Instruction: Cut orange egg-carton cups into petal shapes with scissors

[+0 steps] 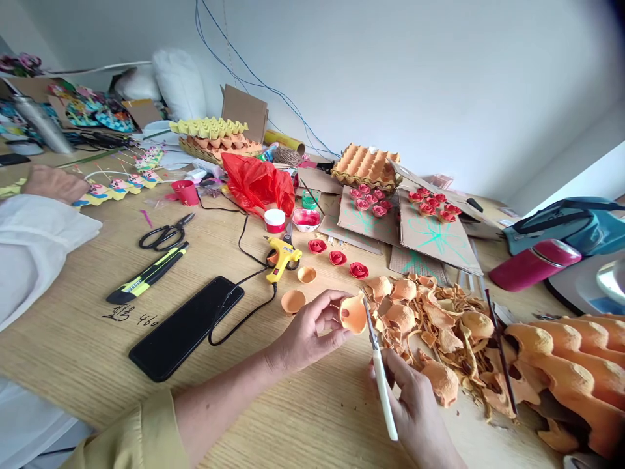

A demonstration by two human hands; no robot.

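Observation:
My left hand (319,329) pinches an orange egg-carton cup (352,315) between thumb and fingers, its hollow side facing me. My right hand (415,404) grips white-handled scissors (383,391), whose blades touch the cup's right edge. One handle loop is hidden by my fingers. Beyond my left hand, two trimmed cups, a larger one (293,301) and a smaller one (307,275), sit on the table. Three red paper roses, one of them nearest (359,270), lie in a row behind. Right of the scissors spreads a heap of orange carton scraps (449,326) with several uncut cups.
A yellow glue gun (280,257), its black cord, a phone (185,329), a utility knife (146,273) and black scissors (166,233) lie left. Cardboard sheets (434,241) bear red roses. Egg cartons (576,365) stand right, near a pink bottle (534,264). Another person's hand (56,184) rests far left.

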